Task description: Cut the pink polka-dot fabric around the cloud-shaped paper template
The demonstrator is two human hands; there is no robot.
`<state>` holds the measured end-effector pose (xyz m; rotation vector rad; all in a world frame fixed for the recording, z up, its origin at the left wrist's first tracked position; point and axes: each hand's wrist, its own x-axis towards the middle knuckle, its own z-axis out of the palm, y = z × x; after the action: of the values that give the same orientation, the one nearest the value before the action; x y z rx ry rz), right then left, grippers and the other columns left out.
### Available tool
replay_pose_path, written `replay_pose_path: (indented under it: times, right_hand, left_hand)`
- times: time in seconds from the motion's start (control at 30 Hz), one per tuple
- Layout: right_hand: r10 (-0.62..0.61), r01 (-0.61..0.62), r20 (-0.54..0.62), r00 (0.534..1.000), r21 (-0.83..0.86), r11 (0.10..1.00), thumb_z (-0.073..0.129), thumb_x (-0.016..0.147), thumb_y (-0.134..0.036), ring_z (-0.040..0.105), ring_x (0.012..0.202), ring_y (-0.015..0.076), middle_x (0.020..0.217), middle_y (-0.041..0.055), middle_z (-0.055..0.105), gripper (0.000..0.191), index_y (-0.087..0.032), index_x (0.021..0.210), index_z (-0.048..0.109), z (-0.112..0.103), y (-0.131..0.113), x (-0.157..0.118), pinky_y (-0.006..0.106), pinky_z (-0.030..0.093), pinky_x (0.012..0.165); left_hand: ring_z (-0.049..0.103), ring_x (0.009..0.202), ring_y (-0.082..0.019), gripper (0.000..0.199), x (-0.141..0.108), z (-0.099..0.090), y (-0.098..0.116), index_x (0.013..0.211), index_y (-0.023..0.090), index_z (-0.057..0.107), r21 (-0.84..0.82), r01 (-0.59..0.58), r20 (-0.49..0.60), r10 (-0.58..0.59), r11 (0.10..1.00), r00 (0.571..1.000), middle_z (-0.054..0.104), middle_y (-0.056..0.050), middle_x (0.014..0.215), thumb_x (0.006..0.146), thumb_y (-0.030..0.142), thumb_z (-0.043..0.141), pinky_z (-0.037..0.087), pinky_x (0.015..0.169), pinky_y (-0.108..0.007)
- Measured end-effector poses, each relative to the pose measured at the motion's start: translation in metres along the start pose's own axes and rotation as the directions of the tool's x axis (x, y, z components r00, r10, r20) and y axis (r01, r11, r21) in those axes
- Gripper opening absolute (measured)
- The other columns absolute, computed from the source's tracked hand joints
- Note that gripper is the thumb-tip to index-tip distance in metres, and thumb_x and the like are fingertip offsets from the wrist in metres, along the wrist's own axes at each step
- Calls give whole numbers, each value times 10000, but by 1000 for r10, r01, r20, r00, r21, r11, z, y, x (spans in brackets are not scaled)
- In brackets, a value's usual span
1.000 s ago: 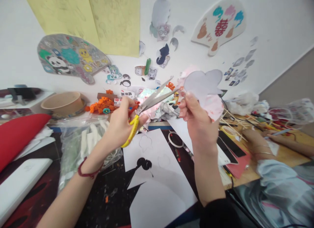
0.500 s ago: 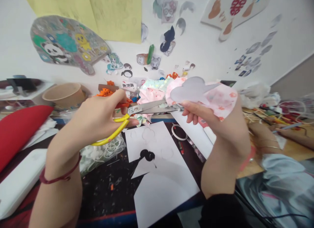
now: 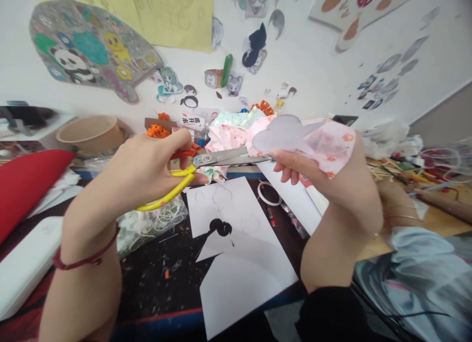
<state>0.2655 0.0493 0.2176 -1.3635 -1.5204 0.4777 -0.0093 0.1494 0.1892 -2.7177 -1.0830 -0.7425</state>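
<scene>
Yellow-and-red-handled scissors [image 3: 217, 157] are gripped in my left hand [image 3: 147, 160], their blades pointing right and nearly closed. My right hand [image 3: 300, 167] pinches a grey cloud-shaped paper piece [image 3: 282, 131] together with pink patterned fabric [image 3: 334, 145]. The blade tips lie by the edge of the fabric, close to my right fingertips. Below, a white sheet [image 3: 247, 268] with faint pencilled outlines and a black cut shape [image 3: 220, 227] rests on the dark table.
A bag of white cords [image 3: 153, 221] and a white case [image 3: 31, 263] are at left. A tape roll [image 3: 269, 193] lies right of the sheet. Another person's hand [image 3: 400, 204] is at far right. A round tan container [image 3: 90, 133] stands back left.
The scissor blades have closed somewhat at the fabric edge. The view has shifted slightly, and both hands stay in nearly the same place.
</scene>
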Motion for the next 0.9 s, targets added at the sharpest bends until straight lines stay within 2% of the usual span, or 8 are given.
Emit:
replay_pose_path:
  times: [0.13, 0.37, 0.47, 0.53, 0.67, 0.77, 0.9]
  right_hand:
    - [1, -1, 4, 1000, -20, 1000, 857, 773, -385, 605, 456, 143, 587, 25, 676, 290, -207, 631, 678, -1, -1, 0, 272, 527, 408]
    - [15, -15, 8, 1000, -12, 1000, 861, 768, -285, 599, 445, 135, 579, 24, 672, 249, -194, 621, 682, -1, -1, 0, 263, 501, 412]
    - [8, -8, 11, 1000, 0, 1000, 866, 756, -250, 606, 443, 135, 581, 20, 674, 228, -192, 628, 687, -2, 0, 0, 255, 496, 407]
    - [7, -7, 14, 1000, -1, 1000, 868, 753, -243, 611, 444, 135, 575, 15, 672, 228, -197, 622, 686, -2, 1, 0, 250, 498, 405]
    - [8, -8, 19, 1000, -7, 1000, 860, 763, -232, 615, 448, 138, 570, 8, 668, 206, -208, 641, 696, -3, 0, 0, 250, 501, 407]
    - [1, -1, 15, 1000, -6, 1000, 857, 765, -220, 612, 447, 136, 574, 10, 669, 202, -204, 645, 695, -3, -1, -1, 249, 504, 408]
    - [0, -1, 8, 1000, 1, 1000, 863, 760, -239, 601, 436, 130, 571, 9, 669, 217, -202, 638, 687, -3, -1, 0, 247, 509, 402]
  left_hand:
    - [430, 512, -136, 372, 0, 1, 1, 895, 226, 533, 17, 14, 0, -14, 1000, 1000, 513, 38, 585, 839, 582, 628, 263, 550, -258]
    - [385, 504, -123, 378, 0, 0, 0, 852, 223, 530, 4, -16, -28, 16, 1000, 999, 463, 47, 547, 851, 589, 626, 248, 532, -263]
    - [380, 511, -111, 431, 0, 1, 0, 820, 222, 525, 8, -9, -39, 9, 1000, 999, 433, 53, 545, 827, 642, 626, 253, 538, -273]
    - [383, 516, -92, 509, 0, 2, 0, 822, 220, 530, 18, -13, -39, 14, 1000, 999, 408, 63, 558, 816, 728, 569, 261, 550, -277]
    - [428, 531, -62, 695, 0, 3, 0, 837, 191, 552, 42, -22, -39, 23, 999, 999, 374, 78, 588, 837, 852, 336, 271, 556, -295]
    - [443, 531, -51, 759, 0, 3, -1, 853, 181, 566, 33, -28, -34, 29, 999, 999, 379, 85, 594, 811, 894, 311, 267, 541, -291]
    - [350, 500, -37, 816, 1, 2, -1, 839, 183, 567, 20, -41, -40, 41, 999, 998, 355, 87, 567, 787, 933, 249, 268, 521, -292]
